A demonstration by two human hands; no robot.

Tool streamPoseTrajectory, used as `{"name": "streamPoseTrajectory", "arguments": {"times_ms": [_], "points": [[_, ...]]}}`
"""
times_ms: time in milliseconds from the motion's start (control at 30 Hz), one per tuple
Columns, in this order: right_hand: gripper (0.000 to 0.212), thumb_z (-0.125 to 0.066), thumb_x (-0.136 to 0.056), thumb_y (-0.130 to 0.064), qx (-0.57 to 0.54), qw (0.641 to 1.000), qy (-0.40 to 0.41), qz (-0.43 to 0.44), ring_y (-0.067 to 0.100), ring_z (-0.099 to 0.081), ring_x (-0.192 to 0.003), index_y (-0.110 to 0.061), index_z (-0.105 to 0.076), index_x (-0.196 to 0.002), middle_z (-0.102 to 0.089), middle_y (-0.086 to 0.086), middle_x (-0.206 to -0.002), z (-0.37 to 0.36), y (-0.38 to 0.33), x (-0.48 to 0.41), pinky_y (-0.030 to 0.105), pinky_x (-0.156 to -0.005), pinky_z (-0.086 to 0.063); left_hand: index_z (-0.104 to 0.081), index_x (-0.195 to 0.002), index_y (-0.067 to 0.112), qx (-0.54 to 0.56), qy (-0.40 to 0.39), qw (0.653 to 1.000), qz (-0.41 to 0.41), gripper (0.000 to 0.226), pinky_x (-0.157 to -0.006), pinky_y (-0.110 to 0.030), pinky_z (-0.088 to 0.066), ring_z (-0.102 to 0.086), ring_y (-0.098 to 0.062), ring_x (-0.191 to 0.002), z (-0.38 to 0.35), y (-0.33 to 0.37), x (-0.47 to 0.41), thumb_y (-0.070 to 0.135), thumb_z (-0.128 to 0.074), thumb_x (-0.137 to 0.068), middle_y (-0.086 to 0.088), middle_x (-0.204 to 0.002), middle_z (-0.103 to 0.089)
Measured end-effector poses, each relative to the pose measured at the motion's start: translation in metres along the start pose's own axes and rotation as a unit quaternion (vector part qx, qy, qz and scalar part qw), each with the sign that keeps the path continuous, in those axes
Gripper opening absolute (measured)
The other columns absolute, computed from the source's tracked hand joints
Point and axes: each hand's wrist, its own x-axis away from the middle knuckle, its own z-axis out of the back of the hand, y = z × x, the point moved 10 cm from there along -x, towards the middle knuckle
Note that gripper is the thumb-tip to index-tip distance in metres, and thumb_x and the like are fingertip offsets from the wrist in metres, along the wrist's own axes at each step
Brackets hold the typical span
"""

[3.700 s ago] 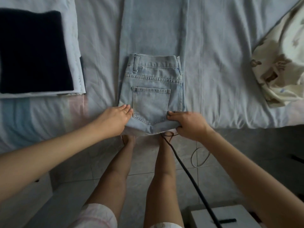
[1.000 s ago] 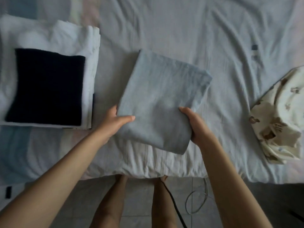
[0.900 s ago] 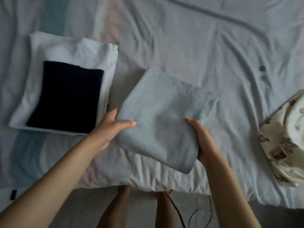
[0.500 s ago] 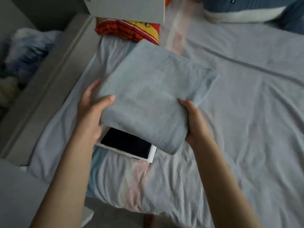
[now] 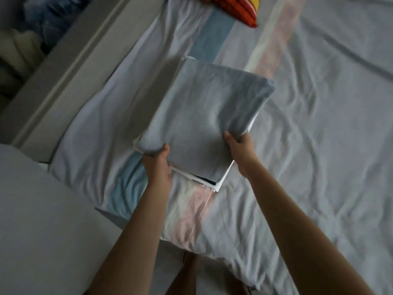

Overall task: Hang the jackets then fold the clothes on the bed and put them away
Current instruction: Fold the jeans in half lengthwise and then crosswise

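Note:
The folded light-blue jeans (image 5: 204,116) lie on top of the stack of folded clothes (image 5: 214,184), whose white and dark edges show beneath. My left hand (image 5: 158,165) grips the near-left edge of the jeans, thumb on top. My right hand (image 5: 239,145) grips the near-right edge, fingers under the fabric. The stack sits on the bed (image 5: 319,135) near its left side.
A red and yellow striped cushion (image 5: 238,9) lies at the head of the bed. A grey bed frame (image 5: 70,69) runs along the left, with bundled fabrics (image 5: 38,24) beyond it. A pale surface (image 5: 32,220) fills the lower left.
Both hands carried the folded jeans leftward from the middle of the bed and lowered them onto the stack of folded clothes. The view has swung left.

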Motion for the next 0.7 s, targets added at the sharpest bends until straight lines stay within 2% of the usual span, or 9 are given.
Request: {"name": "streamPoseTrajectory", "arguments": {"times_ms": [100, 167, 233, 300, 367, 433, 533, 600, 700], "points": [[0.039, -0.062, -0.092, -0.017, -0.032, 0.999, 0.022, -0.011, 0.023, -0.058, -0.112, -0.008, -0.051, -0.128, -0.061, 0.007, -0.121, 0.003, 0.011, 0.006, 0.042, -0.1, -0.047, -0.052, -0.112, 0.022, 0.031, 0.0, 0.999, -0.015, 0.039, -0.076, -0.033, -0.053, -0.063, -0.018, -0.097, 0.003, -0.003, 0.001, -0.004, -0.061, -0.085, -0.002, -0.115, -0.062], [0.037, -0.063, -0.091, -0.017, -0.056, 0.997, 0.013, -0.042, 0.023, -0.059, -0.112, -0.01, -0.053, -0.126, -0.062, 0.006, -0.119, 0.002, 0.018, 0.006, 0.043, -0.1, -0.047, -0.055, -0.105, 0.023, 0.058, -0.01, 0.998, -0.011, 0.035, -0.084, -0.038, -0.053, -0.063, -0.02, -0.1, 0.002, -0.006, 0.0, -0.007, -0.057, -0.087, -0.004, -0.117, -0.062], [0.035, -0.064, -0.09, -0.016, -0.076, 0.995, -0.011, -0.07, 0.025, -0.06, -0.111, -0.012, -0.053, -0.123, -0.063, 0.008, -0.12, 0.0, 0.019, 0.003, 0.044, -0.098, -0.049, -0.058, -0.112, 0.019, 0.101, -0.023, 0.995, -0.015, 0.038, -0.1, -0.049, -0.046, -0.058, -0.029, -0.116, 0.0, -0.005, -0.002, -0.007, -0.058, -0.084, -0.012, -0.128, -0.059], [0.034, -0.063, -0.091, -0.015, -0.07, 0.994, -0.039, -0.076, 0.024, -0.06, -0.111, -0.013, -0.053, -0.124, -0.062, 0.009, -0.122, -0.001, 0.015, 0.003, 0.042, -0.094, -0.051, -0.053, -0.128, 0.01, 0.123, -0.031, 0.992, -0.02, 0.052, -0.104, -0.053, -0.041, -0.054, -0.032, -0.122, 0.0, -0.004, 0.001, -0.004, -0.061, -0.079, -0.016, -0.132, -0.056], [0.034, -0.061, -0.092, -0.014, -0.024, 0.997, -0.057, -0.041, 0.023, -0.06, -0.111, -0.01, -0.052, -0.125, -0.062, 0.007, -0.12, 0.003, 0.005, 0.004, 0.037, -0.092, -0.051, -0.047, -0.136, 0.01, 0.132, -0.039, 0.99, -0.017, 0.057, -0.106, -0.052, -0.04, -0.053, -0.031, -0.123, 0.0, -0.007, 0.003, -0.005, -0.059, -0.082, -0.014, -0.134, -0.055], [0.032, -0.059, -0.093, -0.01, 0.059, 0.996, -0.058, 0.033, 0.019, -0.059, -0.108, -0.005, -0.054, -0.124, -0.062, 0.004, -0.113, 0.008, -0.013, 0.005, 0.029, -0.089, -0.05, -0.044, -0.138, 0.01, 0.136, -0.048, 0.989, -0.011, 0.055, -0.106, -0.052, -0.039, -0.052, -0.03, -0.124, -0.001, -0.008, 0.004, -0.006, -0.055, -0.087, -0.013, -0.136, -0.054], [0.026, -0.059, -0.092, -0.01, 0.145, 0.982, -0.027, 0.115, 0.02, -0.059, -0.103, -0.002, -0.058, -0.117, -0.063, 0.004, -0.107, 0.01, -0.031, 0.003, 0.032, -0.088, -0.049, -0.044, -0.139, 0.01, 0.13, -0.054, 0.99, -0.016, 0.054, -0.106, -0.051, -0.04, -0.053, -0.029, -0.123, -0.004, -0.004, 0.001, -0.006, -0.054, -0.088, -0.013, -0.134, -0.056], [0.022, -0.061, -0.091, -0.011, 0.126, 0.986, -0.01, 0.113, 0.02, -0.061, -0.1, -0.005, -0.059, -0.112, -0.065, 0.003, -0.103, 0.009, -0.025, 0.0, 0.034, -0.087, -0.05, -0.046, -0.136, 0.012, 0.128, -0.049, 0.99, -0.015, 0.052, -0.104, -0.05, -0.042, -0.055, -0.029, -0.122, -0.003, -0.004, -0.002, -0.006, -0.054, -0.088, -0.013, -0.133, -0.057], [0.025, -0.063, -0.088, -0.005, -0.02, 0.999, -0.042, 0.012, 0.017, -0.063, -0.096, -0.007, -0.058, -0.113, -0.067, 0.002, -0.101, 0.004, 0.0, -0.002, 0.029, -0.081, -0.05, -0.056, -0.117, 0.02, 0.113, -0.035, 0.993, -0.016, 0.04, -0.102, -0.053, -0.043, -0.056, -0.031, -0.119, -0.001, -0.006, -0.008, -0.008, -0.054, -0.088, -0.014, -0.13, -0.058]]}}
